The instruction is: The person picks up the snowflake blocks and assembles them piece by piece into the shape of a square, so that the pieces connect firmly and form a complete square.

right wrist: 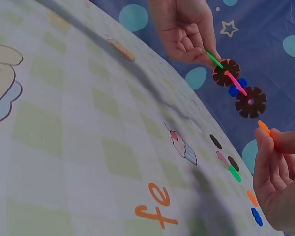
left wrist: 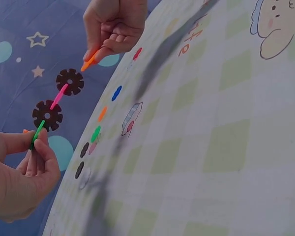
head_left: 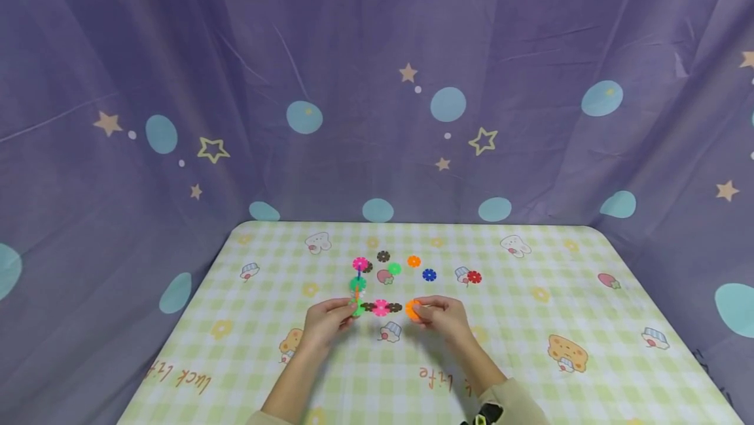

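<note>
My left hand point(head_left: 325, 323) pinches a green notched plastic disc point(left wrist: 38, 132) at the corner of an L-shaped chain of interlocking discs. From that corner, a brown disc point(left wrist: 47, 116), a pink disc point(head_left: 380, 308) and another brown disc point(left wrist: 70, 81) run rightward. The other arm goes away from me through a teal disc point(head_left: 357, 284) to a pink disc point(head_left: 360, 264). Between thumb and fingers, my right hand point(head_left: 446, 318) holds an orange disc point(right wrist: 264, 128). A small gap separates it from the end brown disc. Both hands are raised above the table.
On the checked tablecloth point(head_left: 506, 333) beyond the hands lie loose discs: brown point(head_left: 383, 256), light green point(head_left: 394, 269), orange point(head_left: 414, 261), blue point(head_left: 429, 275) and red point(head_left: 474, 277). A purple curtain point(head_left: 377, 84) hangs behind the table's far edge.
</note>
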Motion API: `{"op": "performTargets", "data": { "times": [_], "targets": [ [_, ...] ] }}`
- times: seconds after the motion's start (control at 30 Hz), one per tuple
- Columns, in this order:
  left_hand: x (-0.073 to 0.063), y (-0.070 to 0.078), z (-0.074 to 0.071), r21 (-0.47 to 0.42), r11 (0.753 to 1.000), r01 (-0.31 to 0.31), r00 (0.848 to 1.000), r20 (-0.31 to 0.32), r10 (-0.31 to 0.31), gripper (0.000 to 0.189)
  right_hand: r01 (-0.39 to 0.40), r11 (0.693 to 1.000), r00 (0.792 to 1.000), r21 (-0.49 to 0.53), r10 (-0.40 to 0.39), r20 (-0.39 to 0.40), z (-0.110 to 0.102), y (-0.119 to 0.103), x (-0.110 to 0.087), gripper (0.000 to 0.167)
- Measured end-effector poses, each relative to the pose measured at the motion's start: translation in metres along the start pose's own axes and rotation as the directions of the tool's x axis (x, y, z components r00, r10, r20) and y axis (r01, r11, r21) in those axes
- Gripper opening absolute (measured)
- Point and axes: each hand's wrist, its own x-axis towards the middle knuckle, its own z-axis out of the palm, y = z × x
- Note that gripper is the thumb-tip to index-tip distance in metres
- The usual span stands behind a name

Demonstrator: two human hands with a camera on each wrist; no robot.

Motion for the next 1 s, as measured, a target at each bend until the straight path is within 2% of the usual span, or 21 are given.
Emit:
{"op": "performTargets", "data": {
  "times": [0.2, 0.53, 0.73, 1.0],
  "targets": [
    [-0.003, 0.001, 0.004, 0.022, 1.000, 0.001, 1.000, 0.010, -0.002, 0.032, 0.002, 1.000, 1.000, 0.022, -0.002, 0.012, 0.003, -0.004, -0.004, 0.026],
    [-0.005, -0.001, 0.008, 0.005, 1.000, -0.020, 1.000, -0.001, 0.020, 0.032, 0.006, 1.000, 1.000, 0.016, -0.007, 0.030, 0.002, -0.001, -0.005, 0.024],
    [-0.007, -0.001, 0.010, 0.039, 0.999, -0.024, 1.000, -0.013, 0.025, 0.029, 0.029, 1.000, 1.000, -0.006, -0.029, 0.012, 0.004, -0.002, -0.009, 0.022],
    [-0.005, 0.006, 0.012, 0.110, 0.992, -0.056, 0.997, -0.047, 0.061, 0.024, 0.052, 0.999, 0.999, -0.005, -0.052, 0.011, 0.007, 0.000, -0.014, 0.021]
  ]
}}
